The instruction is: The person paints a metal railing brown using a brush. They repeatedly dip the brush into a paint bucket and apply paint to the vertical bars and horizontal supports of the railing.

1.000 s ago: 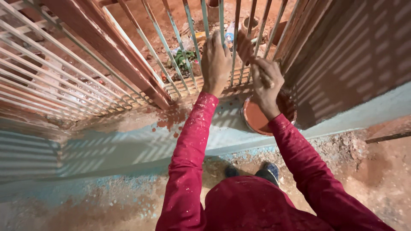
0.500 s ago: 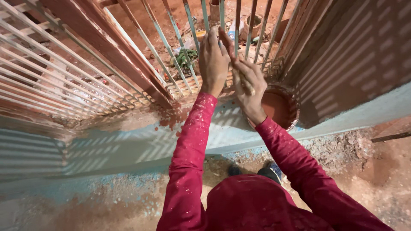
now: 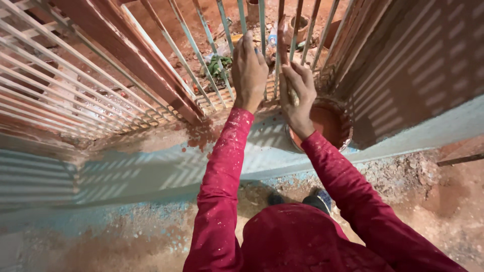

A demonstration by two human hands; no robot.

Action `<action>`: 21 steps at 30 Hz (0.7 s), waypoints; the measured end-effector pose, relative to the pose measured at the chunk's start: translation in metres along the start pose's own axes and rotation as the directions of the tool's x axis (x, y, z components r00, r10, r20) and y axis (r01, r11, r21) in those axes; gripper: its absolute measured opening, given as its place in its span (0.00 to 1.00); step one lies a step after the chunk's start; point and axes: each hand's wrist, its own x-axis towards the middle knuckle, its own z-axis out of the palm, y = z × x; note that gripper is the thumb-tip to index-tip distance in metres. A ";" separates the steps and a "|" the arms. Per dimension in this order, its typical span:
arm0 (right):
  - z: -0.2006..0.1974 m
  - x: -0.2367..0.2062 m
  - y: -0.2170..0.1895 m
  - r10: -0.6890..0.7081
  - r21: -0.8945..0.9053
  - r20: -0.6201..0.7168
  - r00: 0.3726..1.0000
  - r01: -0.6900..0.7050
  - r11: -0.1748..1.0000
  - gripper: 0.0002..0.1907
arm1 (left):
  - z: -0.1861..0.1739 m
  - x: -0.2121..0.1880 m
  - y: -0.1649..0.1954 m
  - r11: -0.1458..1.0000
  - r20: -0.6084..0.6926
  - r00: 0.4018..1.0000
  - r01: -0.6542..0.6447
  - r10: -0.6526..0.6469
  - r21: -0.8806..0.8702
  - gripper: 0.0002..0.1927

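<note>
My left hand (image 3: 248,70) is wrapped around a pale upright bar (image 3: 243,17) of a metal grille, fingers curled behind it. Just to its right, my right hand (image 3: 297,93) is closed on a paintbrush (image 3: 291,95) whose pale handle shows in the fist. The brush head lies against a neighbouring bar (image 3: 280,35) coated red-brown. Directly below that hand a round bucket of red-brown paint (image 3: 347,128) stands on the light blue ledge (image 3: 151,171). Both sleeves are red and speckled with paint.
Slanted grille bars (image 3: 75,90) fill the left side, some pale, some red-brown. A ribbed red-brown panel (image 3: 418,65) stands at the right. Paint drips stain the ledge (image 3: 201,136). Beyond the bars lie a plant (image 3: 217,64) and pots (image 3: 301,22). My shoes (image 3: 317,199) rest on dusty ground.
My right hand has risen from over the paint bucket and moved left to the bar beside my left hand, leaving the bucket uncovered. My left hand has kept its grip on the bar.
</note>
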 end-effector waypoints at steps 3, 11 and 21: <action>-0.004 -0.001 -0.007 0.029 0.010 -0.015 0.999 -0.029 1.000 0.13 | -0.003 0.002 -0.002 0.994 0.071 0.995 0.079 -0.073 -0.080 0.28; -0.004 0.039 0.000 -0.187 0.054 0.001 0.982 0.187 0.981 0.14 | -0.016 -0.007 -0.012 0.650 0.164 0.922 0.366 -0.351 -0.666 0.22; -0.003 0.024 0.001 -0.128 -0.045 0.277 0.952 0.146 0.988 0.17 | -0.010 0.007 -0.014 0.994 0.065 0.994 0.091 -0.087 -0.059 0.26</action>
